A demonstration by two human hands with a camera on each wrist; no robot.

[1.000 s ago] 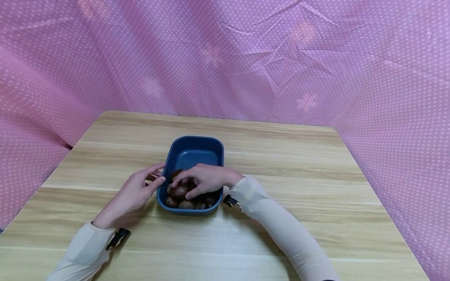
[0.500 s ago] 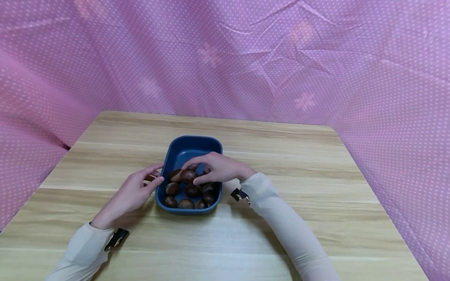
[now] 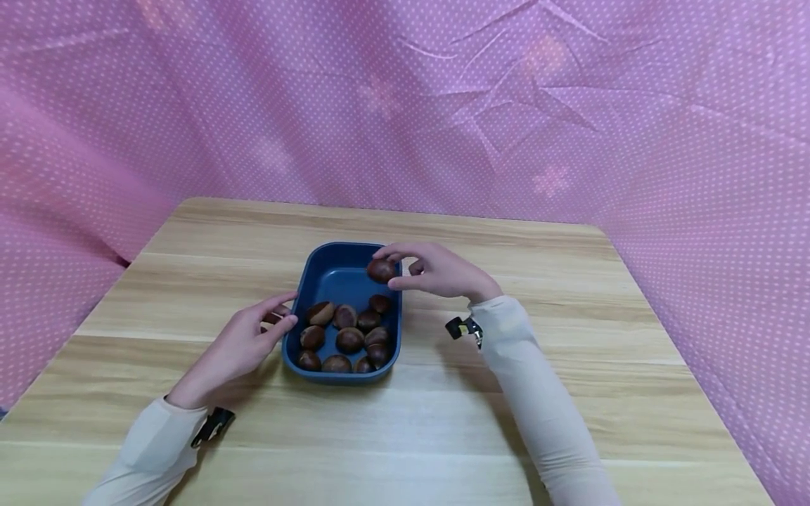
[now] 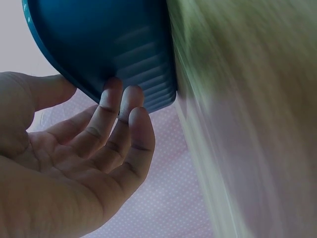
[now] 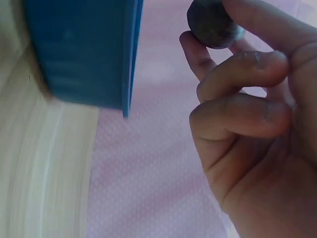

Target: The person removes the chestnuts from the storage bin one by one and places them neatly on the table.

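My right hand (image 3: pixel 446 270) pinches a glossy brown chestnut (image 3: pixel 382 270) between thumb and fingertips, above the box's far right rim. In the right wrist view the same chestnut (image 5: pixel 210 25) sits at the top, its outer side partly covered by the thumb. Several more chestnuts (image 3: pixel 349 340) lie in the near half of a dark blue rectangular box (image 3: pixel 338 378). My left hand (image 3: pixel 243 341) is at the box's left side, its relaxed fingers touching the outer wall. In the left wrist view, thumb and fingertips (image 4: pixel 113 85) meet the blue box (image 4: pixel 124 29) from outside.
The box stands on a light wood-grain table (image 3: pixel 538 393). A pink dotted curtain (image 3: pixel 405 105) hangs behind the table and along its sides. Each sleeve has a small black camera mount (image 3: pixel 465 329) at the wrist.
The right hand has lifted a chestnut from among the others and carried it away and to the right, up to the far right rim. The left hand has stayed at the box's side.
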